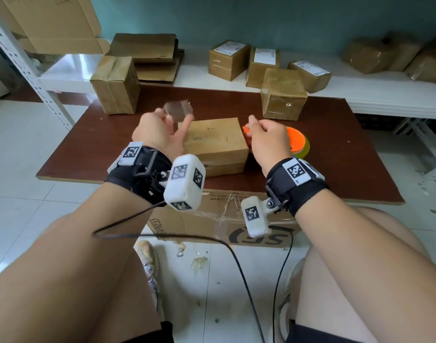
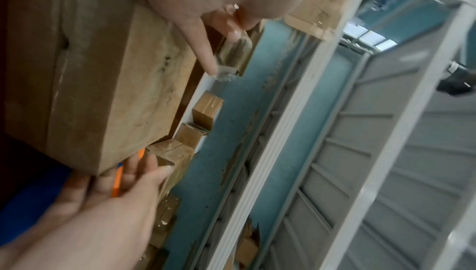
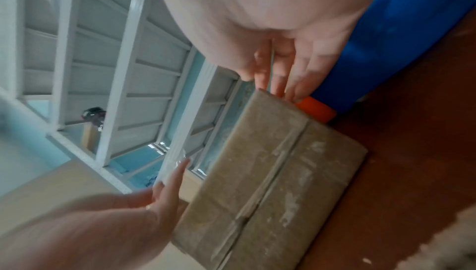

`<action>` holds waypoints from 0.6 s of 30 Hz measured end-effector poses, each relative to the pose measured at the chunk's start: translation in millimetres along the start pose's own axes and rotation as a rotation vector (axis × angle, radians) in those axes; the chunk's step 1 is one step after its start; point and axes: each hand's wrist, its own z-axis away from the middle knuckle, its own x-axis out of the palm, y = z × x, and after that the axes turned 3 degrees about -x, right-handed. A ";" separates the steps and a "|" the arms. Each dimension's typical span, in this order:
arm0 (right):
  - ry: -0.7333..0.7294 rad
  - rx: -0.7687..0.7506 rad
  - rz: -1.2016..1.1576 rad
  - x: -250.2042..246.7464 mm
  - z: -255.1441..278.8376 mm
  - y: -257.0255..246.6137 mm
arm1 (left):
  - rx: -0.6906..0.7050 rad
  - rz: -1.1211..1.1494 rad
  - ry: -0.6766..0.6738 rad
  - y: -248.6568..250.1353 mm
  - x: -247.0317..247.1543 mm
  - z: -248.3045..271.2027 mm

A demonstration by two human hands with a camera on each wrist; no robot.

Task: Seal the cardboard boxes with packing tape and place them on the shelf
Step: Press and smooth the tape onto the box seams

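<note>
Now, your hands:
Left hand (image 1: 160, 131): you pinch a cut strip of clear tape (image 1: 178, 112), raised above the box's left end.
Right hand (image 1: 269, 139): fingers curled around the orange dispenser (image 1: 297, 141), just right of the box.
Box (image 1: 213, 142): flat on the brown table (image 1: 335, 154), between your hands.
Shelf (image 1: 373, 91): behind the table, holding more boxes.

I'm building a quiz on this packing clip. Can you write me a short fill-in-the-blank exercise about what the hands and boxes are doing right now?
1. The left hand holds up a clear strip of ____.
2. The cardboard box between the hands rests on the ____ table.
3. The right hand reaches for the tape dispenser, whose top is coloured ____.
4. The parcels with white labels sit on the ____.

Missing words: tape; brown; orange; shelf
</note>
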 end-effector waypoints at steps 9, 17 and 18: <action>-0.388 -0.196 -0.420 -19.0 35.8 -47.1 | 0.253 -0.379 -0.311 -5.1 15.8 29.2; -0.374 -0.119 -0.567 -15.1 37.3 -43.4 | 0.569 -0.637 -0.383 -13.8 8.8 31.1; -0.363 -0.105 -0.579 -14.2 36.3 -42.3 | 0.625 -0.647 -0.375 -15.1 8.6 32.3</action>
